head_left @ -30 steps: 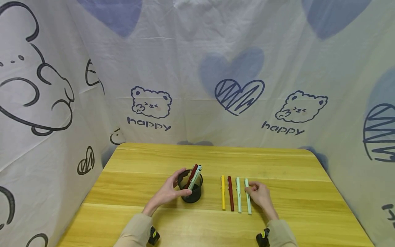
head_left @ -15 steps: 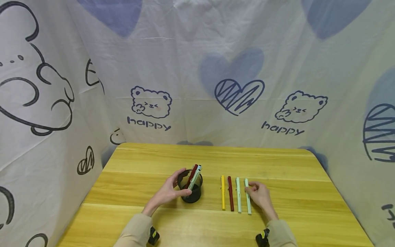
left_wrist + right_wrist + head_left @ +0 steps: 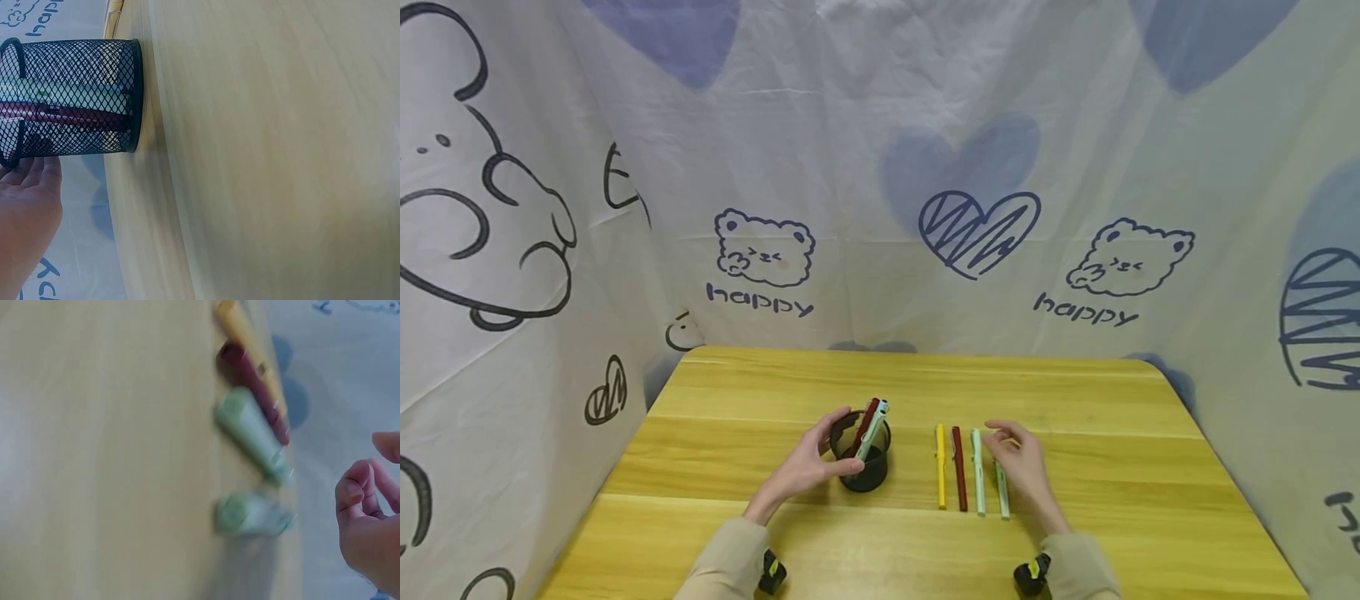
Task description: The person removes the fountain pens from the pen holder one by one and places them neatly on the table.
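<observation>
Patterned white cloth (image 3: 865,321) w/ blue hearts at far side. Yellow wood-grain bench (image 3: 880,550) in front. L grip (image 3: 808,460) clamped round black mesh holder (image 3: 867,479), upright, left of ctr; thumb near side, fingers far-left. R grip (image 3: 1024,467): thumb & fingers apart, nothing held, over the top of rightmost pale-green pen (image 3: 1002,493). To its left, same row: mint pen (image 3: 979,479), dk red pen (image 3: 959,471), yellow pen (image 3: 941,467), all capped, approx. parallel. Dk red & pale-green pens (image 3: 870,435) lean inside holder, tops above rim.
</observation>
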Tool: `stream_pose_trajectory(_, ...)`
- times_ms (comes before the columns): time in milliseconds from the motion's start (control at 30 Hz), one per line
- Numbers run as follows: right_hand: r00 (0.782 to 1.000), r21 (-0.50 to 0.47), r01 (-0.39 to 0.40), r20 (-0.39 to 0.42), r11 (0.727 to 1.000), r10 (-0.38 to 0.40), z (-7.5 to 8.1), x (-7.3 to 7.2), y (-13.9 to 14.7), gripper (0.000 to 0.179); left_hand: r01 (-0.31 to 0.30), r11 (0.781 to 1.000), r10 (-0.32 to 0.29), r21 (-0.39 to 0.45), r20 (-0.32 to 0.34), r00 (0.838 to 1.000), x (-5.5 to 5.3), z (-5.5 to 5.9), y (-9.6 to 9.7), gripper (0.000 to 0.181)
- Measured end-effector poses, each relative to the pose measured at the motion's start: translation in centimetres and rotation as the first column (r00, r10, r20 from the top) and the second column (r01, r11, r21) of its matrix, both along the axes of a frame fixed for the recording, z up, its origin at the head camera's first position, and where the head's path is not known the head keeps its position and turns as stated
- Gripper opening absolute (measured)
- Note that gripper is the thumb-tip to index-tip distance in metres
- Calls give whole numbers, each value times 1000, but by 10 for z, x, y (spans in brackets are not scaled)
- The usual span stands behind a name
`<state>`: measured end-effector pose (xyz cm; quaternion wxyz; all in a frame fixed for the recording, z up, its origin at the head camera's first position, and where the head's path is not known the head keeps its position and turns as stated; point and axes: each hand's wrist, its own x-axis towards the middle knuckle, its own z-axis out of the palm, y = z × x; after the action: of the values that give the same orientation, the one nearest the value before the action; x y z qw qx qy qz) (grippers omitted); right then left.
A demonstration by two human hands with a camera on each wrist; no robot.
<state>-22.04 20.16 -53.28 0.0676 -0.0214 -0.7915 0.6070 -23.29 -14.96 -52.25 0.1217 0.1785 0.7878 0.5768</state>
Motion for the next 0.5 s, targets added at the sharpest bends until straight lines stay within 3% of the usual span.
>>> stream_pose_trajectory(167,987,-36,-117,-118,992,112,12,-2,-24,24,-2,1000,2,-11,-4,1000,0,0,-1,92)
stream_pose_trajectory(333,939,17,-264,-223,964,261,21,-11,-49,23,2,1000,-2,-10,-5,1000,-1,-1,-1,92)
stream_pose_trajectory(500,906,38,-365,-217,930,364,33,-17,-72,28,5,1000,-5,-7,-10,1000,-2,-1,0,92)
